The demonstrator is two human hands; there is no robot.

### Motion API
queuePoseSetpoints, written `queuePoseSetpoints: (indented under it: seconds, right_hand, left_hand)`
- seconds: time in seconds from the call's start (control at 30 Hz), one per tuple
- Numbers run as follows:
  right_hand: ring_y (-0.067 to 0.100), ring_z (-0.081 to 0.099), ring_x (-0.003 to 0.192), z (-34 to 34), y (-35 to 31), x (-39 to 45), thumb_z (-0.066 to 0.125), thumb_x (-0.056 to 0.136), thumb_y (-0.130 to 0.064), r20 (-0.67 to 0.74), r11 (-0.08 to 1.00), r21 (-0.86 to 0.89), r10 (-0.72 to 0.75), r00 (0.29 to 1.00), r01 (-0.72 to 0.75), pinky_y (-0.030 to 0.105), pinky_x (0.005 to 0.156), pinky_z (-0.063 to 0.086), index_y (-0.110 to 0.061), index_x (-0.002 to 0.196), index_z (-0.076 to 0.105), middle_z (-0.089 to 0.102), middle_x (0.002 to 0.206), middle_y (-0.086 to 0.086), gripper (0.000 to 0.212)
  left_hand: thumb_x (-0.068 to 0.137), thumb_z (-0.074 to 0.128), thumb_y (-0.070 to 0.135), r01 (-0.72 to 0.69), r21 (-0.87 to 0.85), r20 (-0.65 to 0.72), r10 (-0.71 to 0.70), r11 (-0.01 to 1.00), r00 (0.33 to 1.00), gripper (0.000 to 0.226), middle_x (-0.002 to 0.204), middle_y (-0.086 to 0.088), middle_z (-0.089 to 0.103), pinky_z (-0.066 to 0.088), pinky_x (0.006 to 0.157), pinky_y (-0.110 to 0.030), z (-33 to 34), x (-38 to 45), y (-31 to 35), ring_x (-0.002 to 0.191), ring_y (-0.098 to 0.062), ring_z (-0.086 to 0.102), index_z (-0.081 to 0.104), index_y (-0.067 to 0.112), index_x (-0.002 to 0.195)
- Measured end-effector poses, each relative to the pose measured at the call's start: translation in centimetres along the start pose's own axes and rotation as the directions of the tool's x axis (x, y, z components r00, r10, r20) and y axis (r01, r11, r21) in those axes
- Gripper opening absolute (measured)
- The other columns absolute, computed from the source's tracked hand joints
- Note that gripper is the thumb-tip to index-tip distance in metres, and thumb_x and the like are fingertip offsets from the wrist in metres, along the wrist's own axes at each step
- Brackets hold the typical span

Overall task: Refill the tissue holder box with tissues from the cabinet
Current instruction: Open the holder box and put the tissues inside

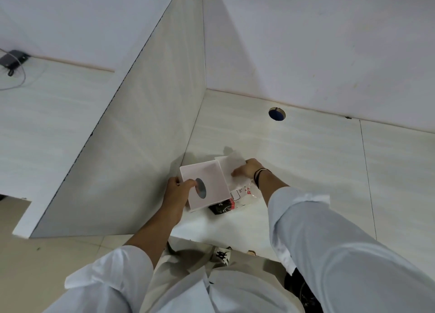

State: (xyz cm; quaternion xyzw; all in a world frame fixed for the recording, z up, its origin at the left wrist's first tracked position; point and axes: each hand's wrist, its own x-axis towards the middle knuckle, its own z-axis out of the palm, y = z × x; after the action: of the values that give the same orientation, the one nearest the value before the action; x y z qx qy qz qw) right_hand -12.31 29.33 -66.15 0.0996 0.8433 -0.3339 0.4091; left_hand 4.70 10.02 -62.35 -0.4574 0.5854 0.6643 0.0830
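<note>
Left hand (175, 192) grips the box (207, 185) on the desk (306, 162), thumb at its oval hole. At 3 o'clock, right hand (248, 169) pinches tissues (231, 165) above the wrapper (242, 195).

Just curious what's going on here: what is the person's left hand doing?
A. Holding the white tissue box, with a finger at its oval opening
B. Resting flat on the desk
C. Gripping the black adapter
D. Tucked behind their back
A: the left hand grips the white tissue box at its left side, a finger reaching its oval opening.
</note>
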Motion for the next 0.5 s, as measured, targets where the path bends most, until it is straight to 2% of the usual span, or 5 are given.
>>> queuePoseSetpoints:
  seconds: [0.17, 0.27, 0.33, 0.43, 0.5]
  right_hand:
    - [0.036, 0.069, 0.107, -1.5, 0.1, -2.1, 0.072, 0.086, -0.014, -0.085, 0.977, 0.071, -0.193, 0.978, 0.199, 0.042, 0.090, 0.054, -0.008, 0.114, 0.076, 0.076, 0.114, 0.016, 0.029]
    - [0.034, 0.066, 0.089, -2.9, 0.1, -4.1, 0.066, 0.088, -0.017, -0.192, 0.950, -0.082, -0.311, 0.931, 0.301, 0.035, 0.070, 0.049, -0.004, 0.102, 0.070, 0.074, 0.098, 0.017, 0.019]
    - [0.034, 0.063, 0.080, -3.6, 0.3, -5.2, 0.060, 0.093, -0.016, -0.243, 0.921, -0.174, -0.384, 0.891, 0.349, 0.032, 0.060, 0.042, -0.003, 0.100, 0.068, 0.071, 0.089, 0.018, 0.017]
    - [0.033, 0.065, 0.080, -4.5, 0.3, -6.2, 0.053, 0.102, -0.017, -0.272, 0.890, -0.216, -0.450, 0.851, 0.402, 0.030, 0.067, 0.046, -0.015, 0.127, 0.069, 0.072, 0.096, 0.011, 0.030]
    - [0.033, 0.068, 0.096, -4.8, 0.5, -6.5, 0.052, 0.105, -0.019, -0.252, 0.874, -0.236, -0.477, 0.842, 0.424, 0.031, 0.080, 0.049, -0.020, 0.143, 0.061, 0.072, 0.121, 0.013, 0.039]
  left_hand:
    - [0.072, 0.078, 0.038, 0.029, -0.044, -0.021, -0.030, 0.999, 0.999, 0.063, 0.121, -0.020, 0.071, 0.061, 0.081, -0.051, 0.0, -0.1, 0.3, 0.106, -0.039, 0.072, 0.057, 0.009, 0.123]
    - [0.084, 0.078, 0.045, 0.040, -0.074, -0.038, -0.043, 0.996, 0.998, 0.059, 0.110, -0.013, 0.073, 0.056, 0.063, -0.038, 0.2, 0.3, 0.5, 0.095, -0.034, 0.071, 0.054, 0.010, 0.126]
    - [0.078, 0.080, 0.051, 0.046, -0.096, -0.018, -0.048, 0.994, 0.999, 0.072, 0.097, -0.009, 0.076, 0.062, 0.075, -0.047, 0.6, 0.4, 0.7, 0.091, -0.032, 0.074, 0.054, 0.009, 0.130]
    - [0.091, 0.075, 0.043, 0.022, -0.112, 0.006, -0.022, 0.993, 1.000, 0.055, 0.093, -0.006, 0.071, 0.060, 0.081, -0.045, 1.2, 0.3, 1.0, 0.082, -0.027, 0.073, 0.049, 0.011, 0.128]
    - [0.092, 0.073, 0.044, 0.035, -0.111, 0.014, -0.033, 0.993, 0.999, 0.055, 0.094, -0.006, 0.072, 0.061, 0.090, -0.050, 1.6, 0.5, 0.9, 0.086, -0.028, 0.074, 0.048, 0.013, 0.130]
